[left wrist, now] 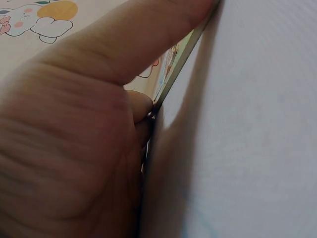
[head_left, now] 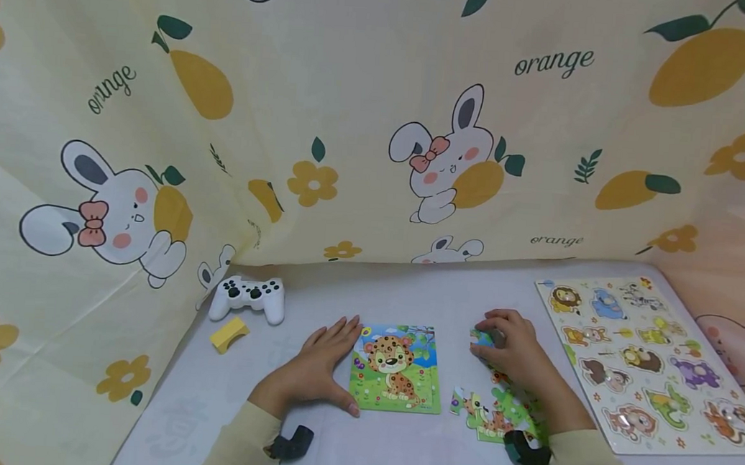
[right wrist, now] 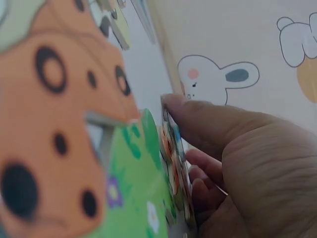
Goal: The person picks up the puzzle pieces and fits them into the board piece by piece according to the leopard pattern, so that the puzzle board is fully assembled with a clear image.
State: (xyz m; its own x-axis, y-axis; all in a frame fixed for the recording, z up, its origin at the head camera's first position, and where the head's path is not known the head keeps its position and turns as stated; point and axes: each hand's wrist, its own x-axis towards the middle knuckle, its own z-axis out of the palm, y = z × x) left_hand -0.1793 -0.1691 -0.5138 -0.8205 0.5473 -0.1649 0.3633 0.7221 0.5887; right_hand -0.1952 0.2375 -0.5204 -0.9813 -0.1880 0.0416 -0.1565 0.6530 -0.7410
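Observation:
My left hand (head_left: 312,372) lies at the left side of a square leopard picture board (head_left: 397,371). Its fingers are spread and fairly straight, the fingertips near the upper left corner and the thumb by the lower edge. To the right, my right hand (head_left: 512,347) pinches a blue and green puzzle piece (head_left: 480,338) between thumb and fingers. Loose jigsaw pieces (head_left: 492,417) with green grass and orange spotted parts lie below that hand, partly hidden by it and the wrist. Large in the right wrist view is an orange spotted piece (right wrist: 54,124).
A white game controller (head_left: 247,298) and a yellow block (head_left: 229,335) lie at the back left. On the right is a large animal puzzle board (head_left: 585,384). A patterned cloth (head_left: 355,116) with rabbits and oranges hangs behind the white table (head_left: 368,297).

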